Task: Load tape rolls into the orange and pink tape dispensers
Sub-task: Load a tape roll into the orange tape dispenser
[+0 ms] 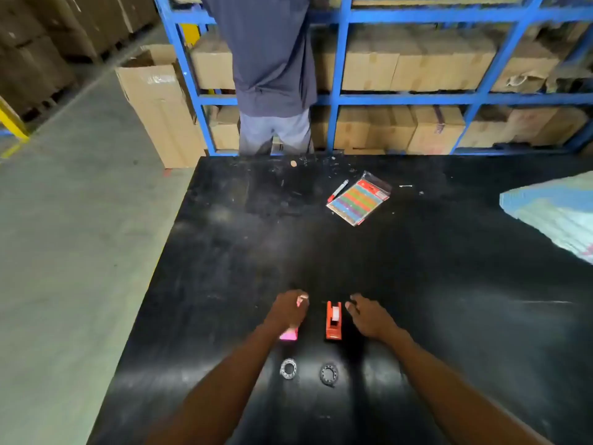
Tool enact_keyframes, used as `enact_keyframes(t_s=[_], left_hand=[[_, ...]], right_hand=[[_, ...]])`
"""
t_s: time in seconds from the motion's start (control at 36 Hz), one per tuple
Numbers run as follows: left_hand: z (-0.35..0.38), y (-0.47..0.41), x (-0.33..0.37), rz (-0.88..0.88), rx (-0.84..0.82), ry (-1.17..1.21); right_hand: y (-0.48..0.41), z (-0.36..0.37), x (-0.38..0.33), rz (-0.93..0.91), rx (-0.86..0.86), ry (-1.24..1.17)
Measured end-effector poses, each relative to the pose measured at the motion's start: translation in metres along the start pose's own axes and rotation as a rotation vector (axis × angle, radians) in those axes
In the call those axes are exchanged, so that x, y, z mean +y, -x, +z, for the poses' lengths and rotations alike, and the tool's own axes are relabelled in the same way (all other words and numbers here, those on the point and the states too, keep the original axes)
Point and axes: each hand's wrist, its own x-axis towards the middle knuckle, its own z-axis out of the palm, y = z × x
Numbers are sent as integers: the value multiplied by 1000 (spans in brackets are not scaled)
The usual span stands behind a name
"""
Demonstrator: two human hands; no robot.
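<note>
An orange tape dispenser (333, 320) stands on the black table (449, 284) with a pale tape roll showing in its top. A pink tape dispenser (289, 335) lies to its left, mostly covered by my left hand (287, 311), which is closed over it. My right hand (369, 317) rests just right of the orange dispenser with fingers apart, holding nothing. Nearer to me lie two small rings: a clear one (287, 368) and a dark one (329, 374).
A packet of coloured strips (359, 200) and a red-capped pen (337, 191) lie farther back. A blue-white stack (558, 216) sits at the right edge. A person (272, 75) stands at blue shelving (337, 99) behind the table. A cardboard box (160, 104) stands left.
</note>
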Motion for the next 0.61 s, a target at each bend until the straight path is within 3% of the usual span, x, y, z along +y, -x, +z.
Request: enact_keyframes(t_s=[0.31, 0.61], left_hand=[[87, -31, -4, -120, -140, 208], [87, -38, -15, -204, -214, 585]], right_hand=[[-21, 54, 6, 12, -46, -191], [-15, 66, 9, 74, 31, -492]])
